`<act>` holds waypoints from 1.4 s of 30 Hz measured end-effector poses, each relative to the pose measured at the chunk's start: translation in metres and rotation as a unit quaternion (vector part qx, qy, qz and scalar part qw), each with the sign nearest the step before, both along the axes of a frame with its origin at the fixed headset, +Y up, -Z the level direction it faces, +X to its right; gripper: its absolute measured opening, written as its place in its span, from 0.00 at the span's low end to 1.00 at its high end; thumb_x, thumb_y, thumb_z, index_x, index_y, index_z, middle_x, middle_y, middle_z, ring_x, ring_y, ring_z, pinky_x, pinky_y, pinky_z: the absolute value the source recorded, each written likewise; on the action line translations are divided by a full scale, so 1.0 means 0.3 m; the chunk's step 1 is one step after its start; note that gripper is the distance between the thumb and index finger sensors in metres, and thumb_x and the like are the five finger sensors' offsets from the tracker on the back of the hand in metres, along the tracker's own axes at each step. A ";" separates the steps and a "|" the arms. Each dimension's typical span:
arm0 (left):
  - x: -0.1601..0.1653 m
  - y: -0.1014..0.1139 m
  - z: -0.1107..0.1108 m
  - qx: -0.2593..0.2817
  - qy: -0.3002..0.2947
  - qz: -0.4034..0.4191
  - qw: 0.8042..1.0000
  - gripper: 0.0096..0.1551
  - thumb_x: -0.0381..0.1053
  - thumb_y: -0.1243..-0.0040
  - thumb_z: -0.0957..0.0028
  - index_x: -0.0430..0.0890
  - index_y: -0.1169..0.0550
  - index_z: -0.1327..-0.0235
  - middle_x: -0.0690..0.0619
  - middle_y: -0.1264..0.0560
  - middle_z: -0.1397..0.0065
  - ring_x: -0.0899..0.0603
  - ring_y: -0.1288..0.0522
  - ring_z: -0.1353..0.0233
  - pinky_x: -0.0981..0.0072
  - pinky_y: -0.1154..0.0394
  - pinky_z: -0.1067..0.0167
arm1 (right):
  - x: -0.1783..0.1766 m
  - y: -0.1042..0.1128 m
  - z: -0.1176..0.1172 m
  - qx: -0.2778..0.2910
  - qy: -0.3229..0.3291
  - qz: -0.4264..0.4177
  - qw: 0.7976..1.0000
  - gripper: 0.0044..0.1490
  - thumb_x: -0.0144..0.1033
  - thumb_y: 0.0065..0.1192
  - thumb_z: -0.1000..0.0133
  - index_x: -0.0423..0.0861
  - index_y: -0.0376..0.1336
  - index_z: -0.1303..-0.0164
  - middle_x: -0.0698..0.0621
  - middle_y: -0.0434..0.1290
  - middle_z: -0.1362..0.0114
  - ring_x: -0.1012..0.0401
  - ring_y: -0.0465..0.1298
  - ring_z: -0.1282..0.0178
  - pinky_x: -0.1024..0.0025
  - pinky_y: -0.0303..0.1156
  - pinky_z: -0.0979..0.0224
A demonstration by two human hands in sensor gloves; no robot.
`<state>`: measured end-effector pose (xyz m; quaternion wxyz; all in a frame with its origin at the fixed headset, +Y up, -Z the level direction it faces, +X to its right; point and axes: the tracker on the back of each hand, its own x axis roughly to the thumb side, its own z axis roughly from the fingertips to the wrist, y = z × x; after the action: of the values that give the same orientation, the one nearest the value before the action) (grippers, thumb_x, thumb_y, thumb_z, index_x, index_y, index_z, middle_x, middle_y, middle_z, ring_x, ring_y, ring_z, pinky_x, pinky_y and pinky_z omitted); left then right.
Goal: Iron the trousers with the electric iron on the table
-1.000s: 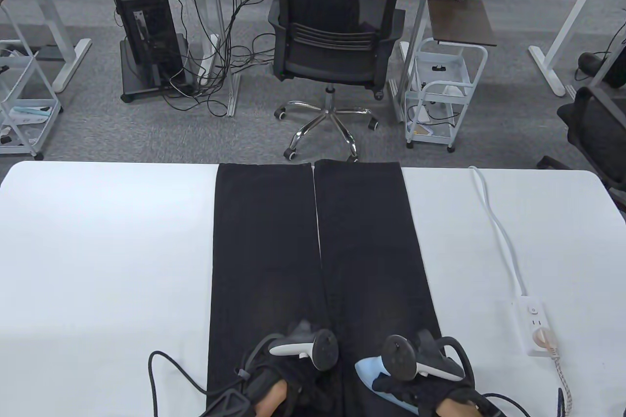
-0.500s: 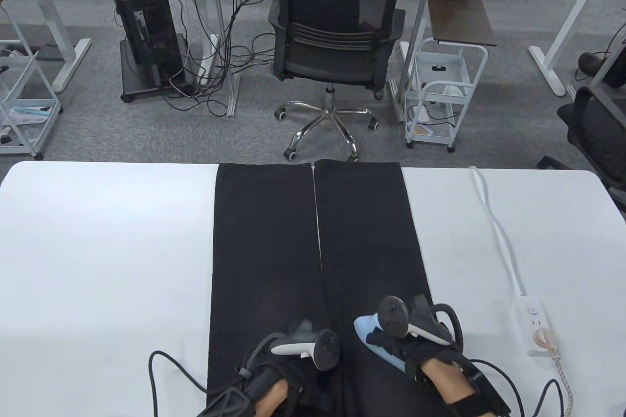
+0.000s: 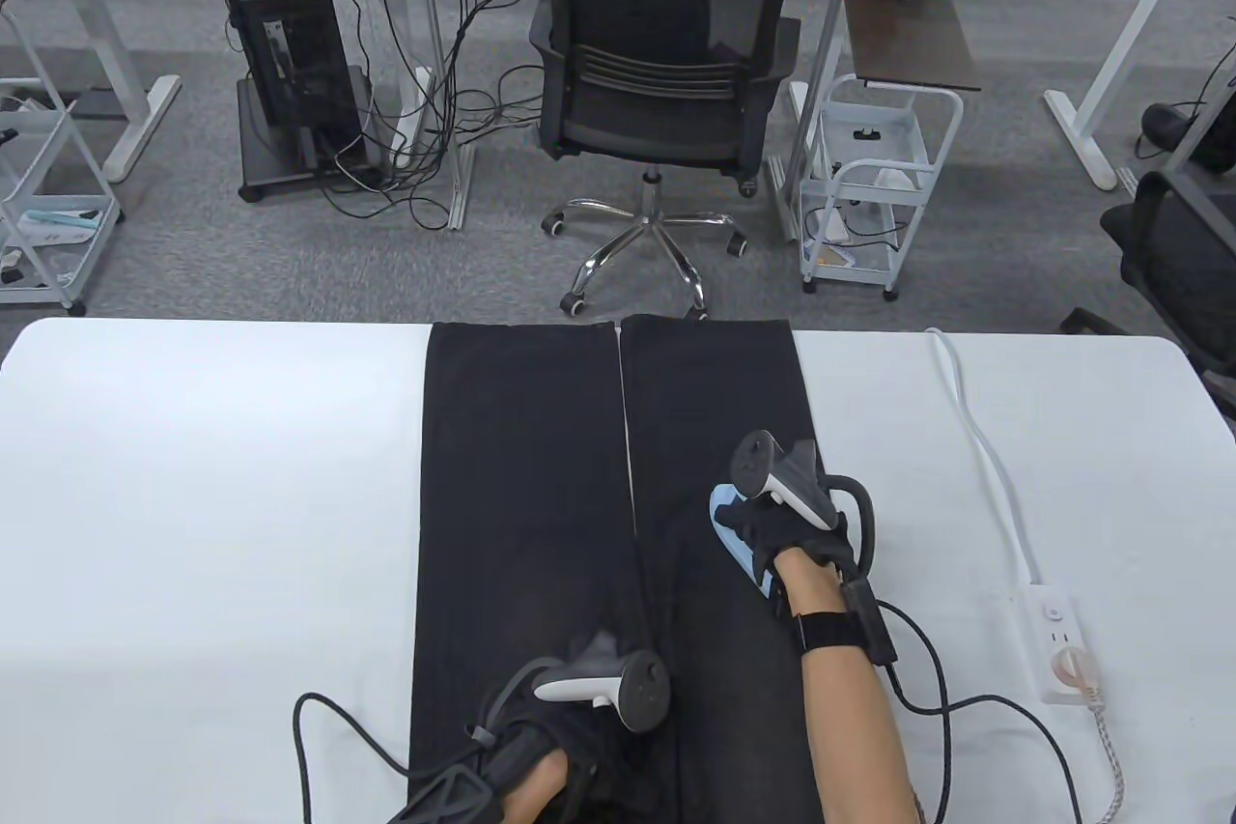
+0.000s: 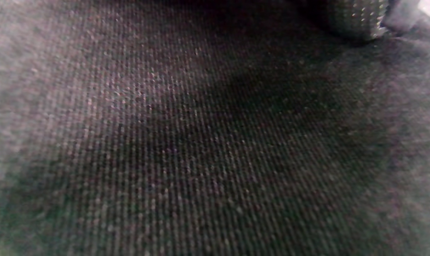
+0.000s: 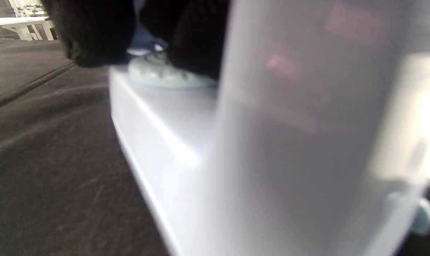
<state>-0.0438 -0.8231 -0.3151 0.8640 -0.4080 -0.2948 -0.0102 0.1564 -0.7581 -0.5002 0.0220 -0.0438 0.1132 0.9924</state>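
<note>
The table (image 3: 193, 496) is white and wide, and the black trousers (image 3: 521, 476) lie flat along its middle, the legs side by side, the hems at the far edge. The electric iron (image 3: 726, 515) stands on the right leg, about half way along it, near the outer seam. The right hand (image 3: 787, 539) is closed around its handle. The left hand (image 3: 579, 747) rests on the cloth at the near end, between the two legs; its fingers are hidden under the tracker, so I cannot tell if they lie flat or curl.

What could go wrong, in my judgement: the iron runs close to the outer edge of the leg, so it may slip off onto the bare table. If it stays too long on one place, the dark cloth may get shiny or scorched. The iron's cable (image 3: 1004, 718) curves behind the wrist to the power strip (image 3: 1057, 640) (it lies at the right of the table), and a far stroke may pull it tight or drag the strip. If the left hand does not press enough, the cloth may bunch before the iron.

Containers: the only ones are the white wire carts on the floor behind the table; the right cart (image 3: 884, 177) holds some papers, which I cannot make out further.
</note>
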 end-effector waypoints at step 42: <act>-0.416 0.284 -0.140 0.130 0.166 0.093 0.973 0.60 0.61 0.33 0.45 0.41 0.54 0.14 0.32 0.67 0.15 0.18 0.62 0.19 0.15 0.56 0.33 | -0.254 0.331 0.809 0.101 0.305 -0.083 0.943 0.36 0.58 0.64 0.44 0.38 0.64 0.44 0.57 0.78 0.62 0.66 0.82 0.69 0.61 0.82 0.58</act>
<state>-0.1685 -0.7380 -0.3572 0.9436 -0.2595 -0.1799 0.0997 0.0801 -0.6588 -0.2574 0.0734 0.2727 0.0169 0.9591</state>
